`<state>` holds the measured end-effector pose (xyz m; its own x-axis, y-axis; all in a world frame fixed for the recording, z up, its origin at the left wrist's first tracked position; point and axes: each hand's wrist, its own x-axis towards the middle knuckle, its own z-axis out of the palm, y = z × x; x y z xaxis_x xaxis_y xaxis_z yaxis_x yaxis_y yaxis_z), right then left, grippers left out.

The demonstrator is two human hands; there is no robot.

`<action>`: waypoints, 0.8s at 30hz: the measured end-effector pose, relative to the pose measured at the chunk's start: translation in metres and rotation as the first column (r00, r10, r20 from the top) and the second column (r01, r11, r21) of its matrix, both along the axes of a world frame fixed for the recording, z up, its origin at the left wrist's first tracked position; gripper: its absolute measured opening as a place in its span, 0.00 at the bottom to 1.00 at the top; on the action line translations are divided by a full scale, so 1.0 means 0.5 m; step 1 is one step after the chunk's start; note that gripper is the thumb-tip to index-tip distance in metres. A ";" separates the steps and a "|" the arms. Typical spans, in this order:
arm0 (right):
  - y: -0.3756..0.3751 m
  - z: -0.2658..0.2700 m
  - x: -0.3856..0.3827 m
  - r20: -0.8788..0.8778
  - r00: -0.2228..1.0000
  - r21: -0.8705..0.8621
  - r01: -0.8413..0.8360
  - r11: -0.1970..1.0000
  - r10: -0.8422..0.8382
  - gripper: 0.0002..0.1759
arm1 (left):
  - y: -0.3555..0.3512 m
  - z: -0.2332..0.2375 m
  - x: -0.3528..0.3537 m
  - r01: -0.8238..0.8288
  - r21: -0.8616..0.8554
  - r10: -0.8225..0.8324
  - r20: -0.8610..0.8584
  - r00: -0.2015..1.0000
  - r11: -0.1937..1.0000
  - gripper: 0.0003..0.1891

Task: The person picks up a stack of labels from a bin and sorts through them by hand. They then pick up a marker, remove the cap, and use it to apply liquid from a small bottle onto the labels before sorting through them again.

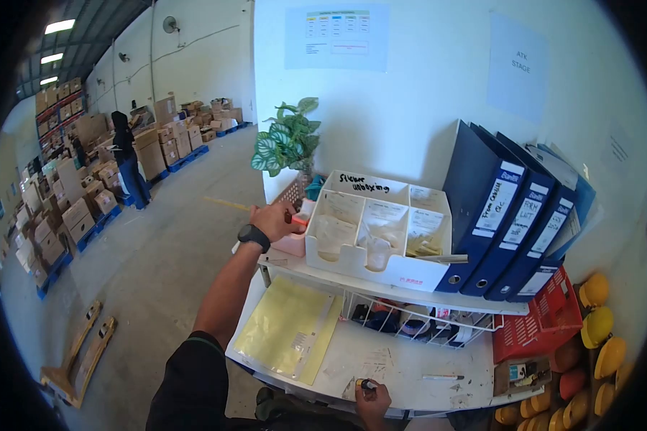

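We stand at a scuffed white desk (pixel 395 355). On its raised shelf sits a white plastic three-pocket sorter (pixel 370 262) stuffed with paper slips, which we take as our landmark. Right of the sorter lean four dark blue lever-arch binders (pixel 485 208). Below and left of the sorter a yellow paper folder (pixel 287 327) lies flat on the desk. Below and right of the sorter a red plastic mesh basket (pixel 553 320) stands at the desk's end. Behind the sorter's left corner rises a green leafy potted plant (pixel 287 140). Touching the sorter's left side is a low pink plastic box (pixel 292 244). Our left hand (pixel 274 219), with a black wristwatch (pixel 254 235) on the wrist, lies over the top of that pink box with its fingers curled. We cannot tell whether they pinch anything. Well below the sorter, at the desk's near edge, our right hand (pixel 374 402) is closed around a small black object (pixel 366 386) held down at the desk top.
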<state>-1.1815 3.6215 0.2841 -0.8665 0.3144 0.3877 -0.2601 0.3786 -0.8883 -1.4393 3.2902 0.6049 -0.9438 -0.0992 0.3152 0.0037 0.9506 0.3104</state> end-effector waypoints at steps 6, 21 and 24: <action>0.007 0.011 0.003 0.052 0.998 0.041 -0.036 0.998 0.034 0.19 | -0.023 0.010 0.009 0.061 0.001 -0.061 0.013 0.998 0.998 0.16; 0.004 0.022 -0.003 -0.007 0.999 0.071 0.034 0.997 -0.033 0.19 | 0.169 -0.299 0.313 0.507 0.553 -0.178 -0.540 0.822 0.661 0.07; 0.006 0.029 0.001 0.081 0.997 0.013 0.008 1.000 -0.009 0.20 | 0.286 -0.420 0.408 0.468 0.600 -0.498 -0.129 0.858 0.649 0.19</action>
<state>-1.1810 3.6246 0.2983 -0.8926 0.3174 0.3201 -0.1837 0.3922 -0.9013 -1.2352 3.4332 0.3949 -0.9234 0.2242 0.3115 0.3810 0.4369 0.8148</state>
